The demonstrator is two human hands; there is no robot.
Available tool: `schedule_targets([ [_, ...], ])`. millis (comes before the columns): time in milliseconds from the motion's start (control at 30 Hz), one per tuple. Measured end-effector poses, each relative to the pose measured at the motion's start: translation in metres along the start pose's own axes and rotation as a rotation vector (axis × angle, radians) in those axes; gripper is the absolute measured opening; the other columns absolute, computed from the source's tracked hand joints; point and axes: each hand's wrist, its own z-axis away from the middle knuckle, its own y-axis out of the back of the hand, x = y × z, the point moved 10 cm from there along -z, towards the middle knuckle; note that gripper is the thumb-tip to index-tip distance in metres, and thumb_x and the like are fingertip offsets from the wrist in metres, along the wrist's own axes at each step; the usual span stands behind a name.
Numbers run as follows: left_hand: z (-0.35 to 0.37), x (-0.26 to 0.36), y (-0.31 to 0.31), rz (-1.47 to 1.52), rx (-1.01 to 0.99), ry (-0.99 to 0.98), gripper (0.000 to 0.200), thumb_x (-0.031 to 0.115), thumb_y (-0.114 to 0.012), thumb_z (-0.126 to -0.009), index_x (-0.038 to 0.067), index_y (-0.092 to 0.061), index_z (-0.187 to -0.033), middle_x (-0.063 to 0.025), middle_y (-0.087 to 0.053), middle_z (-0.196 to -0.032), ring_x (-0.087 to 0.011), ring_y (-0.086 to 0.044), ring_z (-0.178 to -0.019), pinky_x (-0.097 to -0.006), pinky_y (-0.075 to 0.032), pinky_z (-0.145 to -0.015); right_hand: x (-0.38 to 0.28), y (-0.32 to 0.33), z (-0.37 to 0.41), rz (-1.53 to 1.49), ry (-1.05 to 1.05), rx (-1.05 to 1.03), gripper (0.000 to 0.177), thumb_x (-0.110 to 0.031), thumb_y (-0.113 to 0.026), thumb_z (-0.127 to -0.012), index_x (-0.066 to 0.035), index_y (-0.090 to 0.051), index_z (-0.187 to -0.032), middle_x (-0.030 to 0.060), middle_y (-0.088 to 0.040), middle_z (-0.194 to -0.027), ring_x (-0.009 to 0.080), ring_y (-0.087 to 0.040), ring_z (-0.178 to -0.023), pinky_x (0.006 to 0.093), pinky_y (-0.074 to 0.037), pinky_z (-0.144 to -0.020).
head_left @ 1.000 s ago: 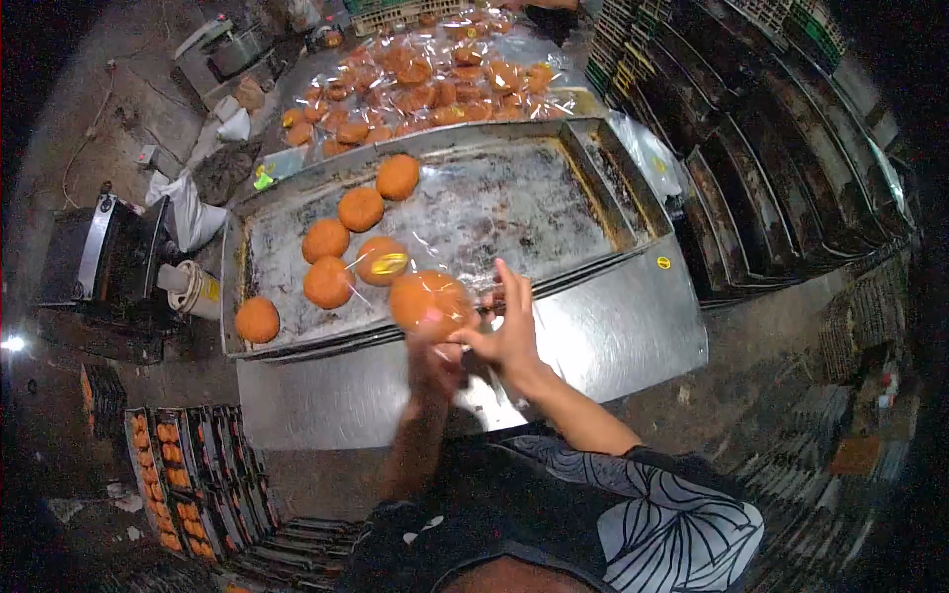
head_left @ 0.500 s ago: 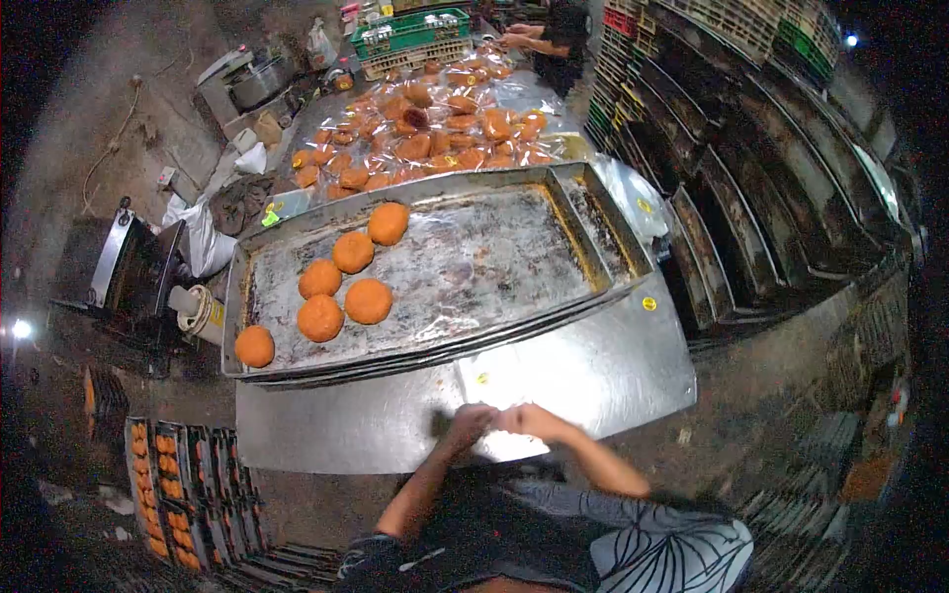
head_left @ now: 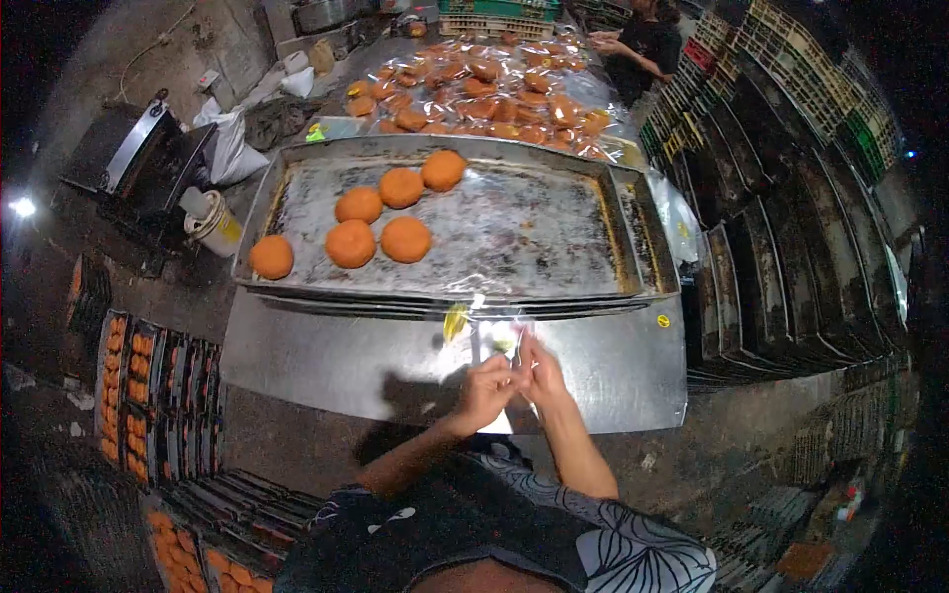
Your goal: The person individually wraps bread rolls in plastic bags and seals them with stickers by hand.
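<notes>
Over the shiny metal table (head_left: 306,346), my left hand (head_left: 487,393) and my right hand (head_left: 541,374) meet, fingers pinched on a clear plastic bag (head_left: 478,331) with a yellow mark. The bag stretches from the fingertips toward the tray's near edge; glare blurs its outline and it looks empty. Just beyond lies a large metal tray (head_left: 534,237), stacked on others. Several round orange-brown buns rest on its left half, among them one bun (head_left: 271,257) alone at the left and another bun (head_left: 443,171) near the far edge.
Many bagged buns (head_left: 494,99) cover the table behind the tray. A co-worker (head_left: 643,49) stands at the far right end. Stacked crates and dark trays (head_left: 781,257) line the right side. At left are a white bucket (head_left: 215,229) and racks of buns (head_left: 138,385).
The camera view has shifted, so the tray looks more level. Both my hands have moved forward over the metal table, and the clear bag now shows spread out ahead of them.
</notes>
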Motion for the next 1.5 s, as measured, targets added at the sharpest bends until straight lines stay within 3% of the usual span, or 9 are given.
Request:
schedule_targets([
  [200,-0.002,-0.047,0.133,1.357,0.468,0.356,0.025,0.016,-0.047,-0.084,0.004,-0.046,-0.106,-0.006,-0.053,-0.084,-0.0168,-0.054,-0.075,-0.0264,-0.047,-0.067,0.062,-0.112,-0.085,-0.366,-0.22,0.068,0.052,-0.035,-0.044,-0.084,0.001,-0.034,-0.12,0.0148,-0.05,-0.11,0.0241,-0.05,-0.101,0.0318,-0.039,-0.087],
  [400,0.043,-0.098,0.277,1.221,1.046,0.135,0.044,0.024,-0.045,-0.083,0.007,-0.033,-0.122,-0.0081,-0.049,-0.098,-0.0208,-0.047,-0.093,-0.0421,-0.041,-0.082,-0.01,-0.111,-0.218,2.345,0.236,0.587,0.056,-0.029,-0.061,-0.07,0.003,-0.042,-0.112,0.026,-0.049,-0.103,0.0349,-0.049,-0.095,0.0413,-0.042,-0.075],
  [500,0.055,-0.089,0.314,1.186,1.067,0.022,0.055,0.023,-0.042,-0.08,0.007,-0.019,-0.128,-0.0118,-0.038,-0.113,-0.0266,-0.04,-0.106,-0.0475,-0.035,-0.089,0.004,-0.063,-0.242,2.11,0.018,0.606,0.053,-0.026,-0.062,-0.068,0.0,-0.044,-0.111,0.0256,-0.048,-0.103,0.0386,-0.046,-0.092,0.0442,-0.04,-0.076],
  [600,0.057,-0.084,0.333,1.218,1.136,-0.077,0.06,0.015,-0.04,-0.077,0.008,-0.012,-0.129,-0.0145,-0.033,-0.12,-0.0316,-0.038,-0.11,-0.0507,-0.033,-0.091,-0.022,-0.176,-0.162,1.724,0.789,0.296,0.048,-0.015,-0.064,-0.065,-0.006,-0.048,-0.109,0.0213,-0.047,-0.106,0.0355,-0.046,-0.092,0.0431,-0.038,-0.08],
  [1067,-0.03,-0.018,0.096,1.681,0.18,0.363,0.041,0.028,-0.042,-0.083,-0.002,-0.036,-0.11,-0.0147,-0.047,-0.101,-0.0256,-0.045,-0.099,-0.0365,-0.036,-0.087,-0.08,-0.15,-0.025,1.304,1.052,0.532,0.072,-0.017,-0.072,-0.061,-0.005,-0.036,-0.122,0.0195,-0.048,-0.109,0.0193,-0.054,-0.082,0.0265,-0.047,-0.067],
  [1200,-0.015,-0.021,0.055,0.551,0.061,0.325,0.028,0.016,-0.045,-0.084,-0.005,-0.05,-0.103,-0.0111,-0.054,-0.097,-0.0161,-0.054,-0.083,-0.0279,-0.047,-0.071,-0.101,-0.058,-0.059,1.124,0.234,0.531,0.021,-0.016,-0.061,-0.073,0.0,-0.059,-0.087,0.0098,-0.058,-0.067,0.0134,-0.055,-0.059,0.025,-0.043,-0.052],
  [1333,0.012,-0.132,-0.054,-0.475,-0.236,-0.27,0.04,0.027,-0.069,-0.064,0.002,-0.055,-0.092,-0.0046,-0.054,-0.076,-0.0167,-0.052,-0.068,-0.0284,-0.045,-0.063,-0.223,-0.075,-0.111,1.302,0.654,0.717,0.022,-0.018,-0.058,-0.075,0.001,-0.059,-0.087,0.014,-0.061,-0.076,0.0219,-0.058,-0.069,0.0309,-0.045,-0.063],
  [1433,0.037,-0.133,-0.094,-0.446,-0.396,-0.348,0.029,0.019,-0.067,-0.059,0.005,-0.054,-0.08,-0.0109,-0.053,-0.075,-0.0285,-0.052,-0.075,-0.0357,-0.043,-0.065,-0.218,-0.114,-0.113,1.534,1.173,0.477,0.029,-0.02,-0.056,-0.076,-0.001,-0.054,-0.098,0.0173,-0.056,-0.097,0.0271,-0.053,-0.094,0.0331,-0.04,-0.082],
  [1500,0.029,-0.161,-0.093,-0.192,-0.476,-0.201,0.02,0.021,-0.061,-0.067,0.004,-0.055,-0.075,-0.0109,-0.055,-0.074,-0.0273,-0.053,-0.071,-0.0333,-0.043,-0.064,-0.149,-0.063,-0.082,1.374,0.582,0.25,0.033,-0.024,-0.054,-0.077,-0.002,-0.054,-0.101,0.0167,-0.053,-0.105,0.028,-0.048,-0.101,0.0333,-0.036,-0.088],
])
